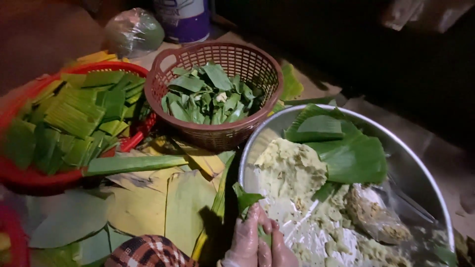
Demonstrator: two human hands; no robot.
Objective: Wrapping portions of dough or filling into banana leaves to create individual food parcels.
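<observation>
Both my hands are at the bottom middle, in thin clear gloves and pressed close together. My left hand (245, 242) and my right hand (283, 251) are closed around a small green leaf piece (247, 200), whose tip sticks up above the fingers. They sit over the near rim of a large metal bowl (425, 173). The bowl holds a pale yellow-green dough (289, 168), crumbs of it, a big banana leaf (346, 153) and a clear bag of brownish filling (371, 212).
A brown plastic basket (217, 133) holds several folded green leaf parcels. To the left, a red basket (123, 66) is full of cut leaf strips. Large yellow-green leaves (163, 198) lie spread beneath. A checked sleeve (148, 252) shows at the bottom. A white-and-purple tub (183, 20) stands behind.
</observation>
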